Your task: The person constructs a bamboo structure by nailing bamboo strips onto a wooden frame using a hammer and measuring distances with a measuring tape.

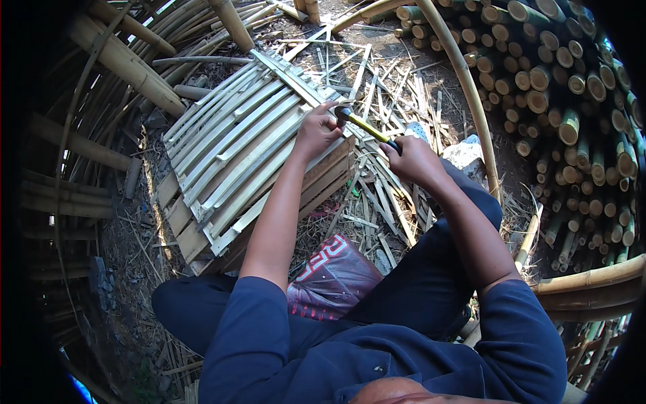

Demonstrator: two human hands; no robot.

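Note:
My right hand [412, 160] is closed round the dark grip of a hammer [369, 128] with a yellow and black handle. The hammer's dark head is beside the fingertips of my left hand [317, 132]. Those fingers are curled in a pinch at the right edge of a slatted bamboo panel [235, 147]; what they hold, if anything, is too small to make out. Pale split strips lie side by side across the panel, with a crosspiece [286, 75] over their far ends. Beneath the panel is a wooden crate-like support [328, 171].
Loose bamboo strips [387, 192] litter the ground right of the panel. Cut bamboo poles [538, 101] are stacked at the right, behind a curved pole [464, 74]. Thick poles [128, 60] stand at the left. A dark red printed cloth or bag [336, 276] lies between my legs.

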